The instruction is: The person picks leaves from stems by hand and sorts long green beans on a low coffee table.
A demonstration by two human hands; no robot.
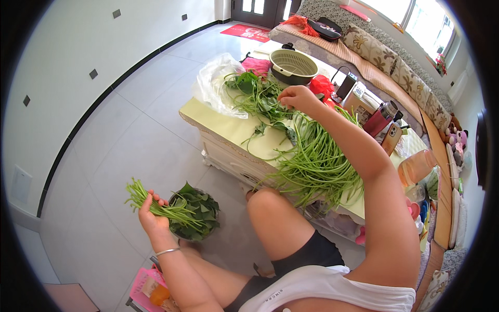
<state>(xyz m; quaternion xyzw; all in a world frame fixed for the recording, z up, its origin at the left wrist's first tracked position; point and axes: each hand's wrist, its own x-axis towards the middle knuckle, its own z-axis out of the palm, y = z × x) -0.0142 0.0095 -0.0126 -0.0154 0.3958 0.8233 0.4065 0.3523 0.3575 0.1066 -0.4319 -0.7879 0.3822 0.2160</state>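
Now | our left hand (154, 213) closes round stems (136, 194) | right hand (299, 98) at greens (255, 92), grip we can't tell | best we draw greens singly, stem ends level

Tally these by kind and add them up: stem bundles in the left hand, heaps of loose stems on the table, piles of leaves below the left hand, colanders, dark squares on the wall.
Stem bundle in the left hand: 1
Heap of loose stems: 1
Pile of leaves: 1
Colander: 1
Dark wall squares: 4
Total: 8
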